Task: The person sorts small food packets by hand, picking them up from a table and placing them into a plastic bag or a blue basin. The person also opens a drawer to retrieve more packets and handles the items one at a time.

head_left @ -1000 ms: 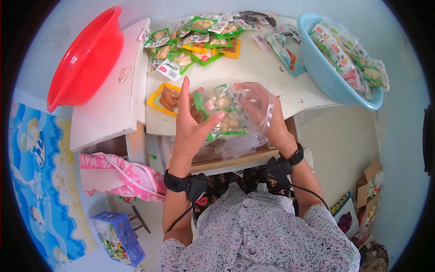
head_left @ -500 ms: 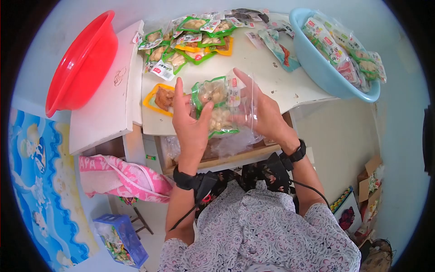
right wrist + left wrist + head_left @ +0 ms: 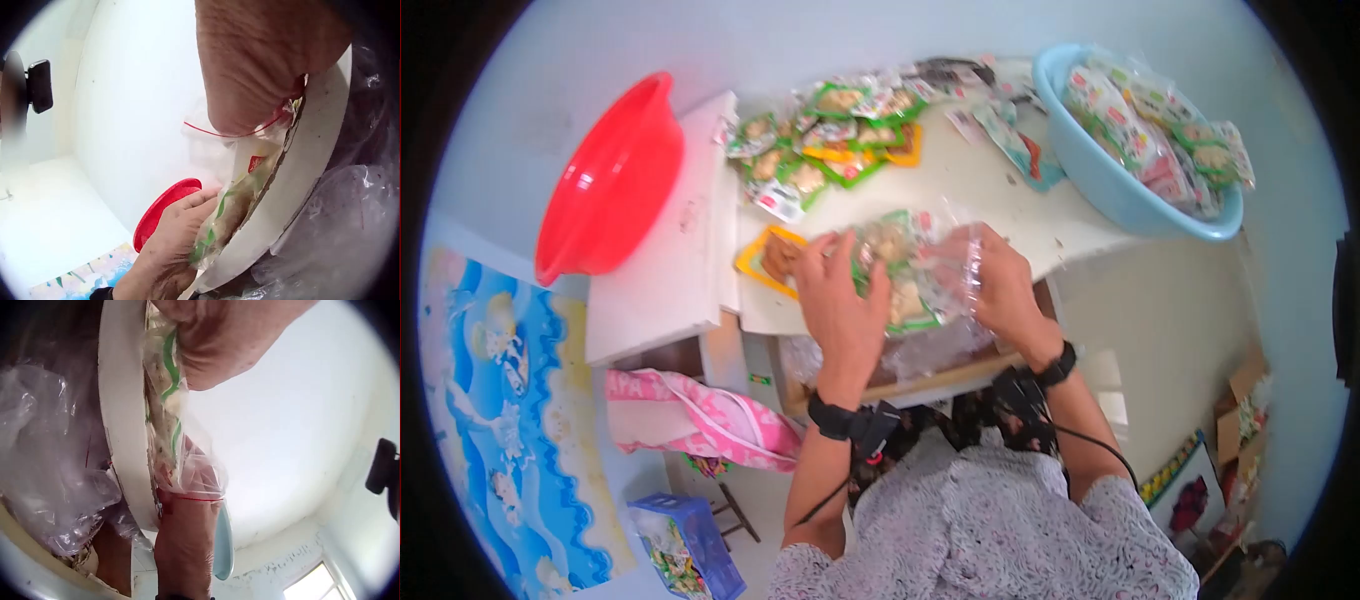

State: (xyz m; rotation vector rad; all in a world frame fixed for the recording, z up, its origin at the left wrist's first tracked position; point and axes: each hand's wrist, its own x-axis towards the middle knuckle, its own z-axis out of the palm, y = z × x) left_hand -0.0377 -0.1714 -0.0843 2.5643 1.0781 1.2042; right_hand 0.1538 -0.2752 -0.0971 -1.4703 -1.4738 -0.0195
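Note:
In the head view a clear zip bag [image 3: 949, 292] lies at the table's near edge. Inside it, two green-edged snack packets [image 3: 887, 240] show pale contents. My right hand [image 3: 1002, 290] reaches into the bag's mouth, the red zip line [image 3: 199, 499] crossing it. Plastic and packets hide its fingertips. At the bag's left end, my left hand [image 3: 845, 312] rests against the packets, its fingers loosely bent in the head view. The right wrist view shows those fingers [image 3: 199, 199] stretched along the bag. A yellow-edged packet [image 3: 777, 260] lies just left of the left hand.
Behind the hands lies a pile of packets [image 3: 840, 130]. A blue basin [image 3: 1090, 180] filled with packets stands at the right, a red basin [image 3: 615, 185] at the left. Below the table edge, an open drawer holds crumpled clear plastic [image 3: 47, 456].
My left fingers, upright and spread before, have lowered and bent against the bag's left end. My right fingers, spread earlier, are drawn in closer. The whole head view has shifted a little.

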